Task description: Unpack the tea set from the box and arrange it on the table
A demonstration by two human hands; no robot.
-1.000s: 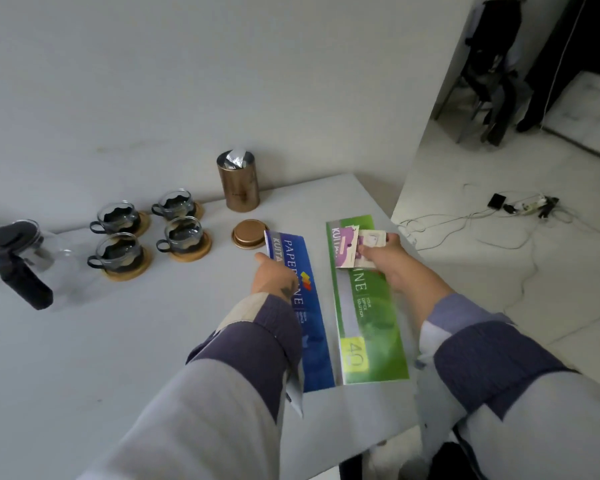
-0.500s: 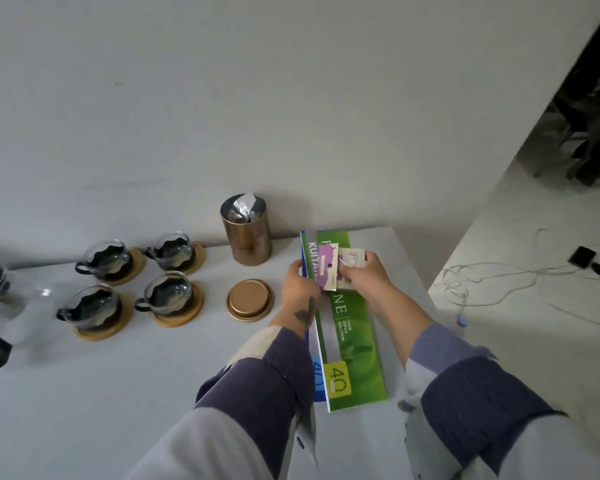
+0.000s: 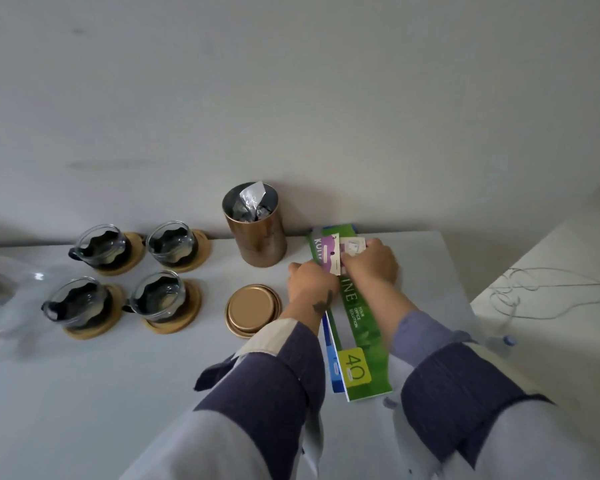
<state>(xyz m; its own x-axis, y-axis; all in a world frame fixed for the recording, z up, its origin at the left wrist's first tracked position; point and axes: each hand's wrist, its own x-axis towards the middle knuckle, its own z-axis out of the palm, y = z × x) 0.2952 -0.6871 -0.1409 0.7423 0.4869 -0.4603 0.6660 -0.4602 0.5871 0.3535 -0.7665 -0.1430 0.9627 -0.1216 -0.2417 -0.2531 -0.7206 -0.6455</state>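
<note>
Several glass cups on round wooden coasters (image 3: 160, 299) stand at the left of the white table (image 3: 84, 393). Part of a glass teapot (image 3: 0, 292) shows at the left edge. A copper tin (image 3: 260, 240) stands open by the wall with a foil bag (image 3: 252, 202) inside, and its lid (image 3: 253, 310) lies in front of it. My left hand (image 3: 310, 284) grips the left edge of a green paper pack (image 3: 361, 327), which lies on a blue pack (image 3: 331, 365). My right hand (image 3: 371, 261) holds a purple card (image 3: 329, 254) and a white card (image 3: 352, 245) on the green pack's far end.
The table's right edge (image 3: 465, 306) is just past the packs. A white cable (image 3: 534, 289) lies on the floor beyond it. The wall runs right behind the tin and cups.
The blue and green packs lay side by side; now the green one lies on the blue one, nearer the wall. Both hands have closed together at the far end.
</note>
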